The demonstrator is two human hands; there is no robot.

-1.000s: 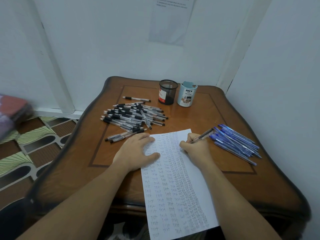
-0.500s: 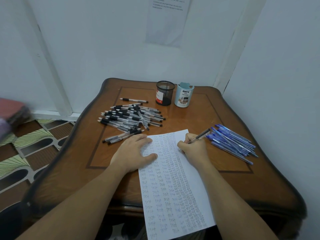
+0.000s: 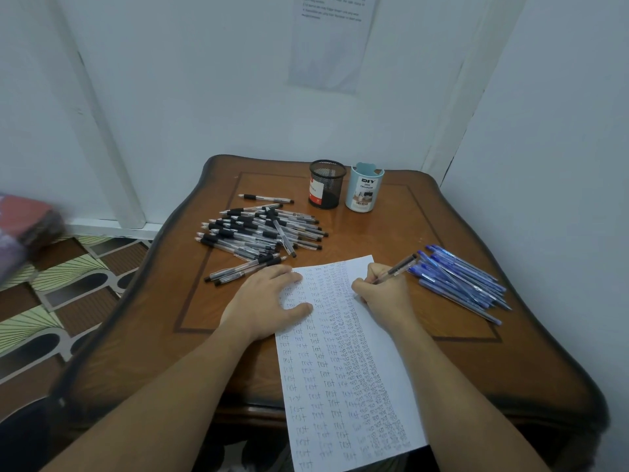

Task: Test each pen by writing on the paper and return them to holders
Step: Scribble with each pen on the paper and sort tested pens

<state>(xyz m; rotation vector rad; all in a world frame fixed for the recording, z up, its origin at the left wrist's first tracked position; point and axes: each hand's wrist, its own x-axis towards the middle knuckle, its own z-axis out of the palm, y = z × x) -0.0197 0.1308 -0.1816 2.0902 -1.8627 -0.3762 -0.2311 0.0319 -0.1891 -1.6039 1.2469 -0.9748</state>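
Nothing on the surface has been shifted over the last second: both hands have stayed put, with only slight motion of the pen seen.

- right hand (image 3: 384, 294): grip pinched round a clear-barrelled pen with a black end (image 3: 396, 269), held slanted over the far right corner of the white paper sheet (image 3: 340, 369). Tip hidden by the fingers, so contact cannot be told.
- left hand (image 3: 269, 301): grip spread, laid flat on the sheet's far left part, partly on the brown wooden surface (image 3: 425, 219).
- sheet: filled with rows of handwritten "test", and hung over the near edge.
- pile of black-grip clear pens (image 3: 258, 233): lying towards the left edge. One single black-grip pen (image 3: 265, 198) is set apart behind it, and a pair of black-grip pens (image 3: 241, 270) lies just beside the left hand's fingertips.
- pile of blue pens (image 3: 463, 284): lying by the right edge, just beside the held pen's end.
- black mesh cylindrical holder (image 3: 325, 185) and pale blue plastic holder (image 3: 364, 192): upright, side by side near the far edge. No pens are seen standing out of either.
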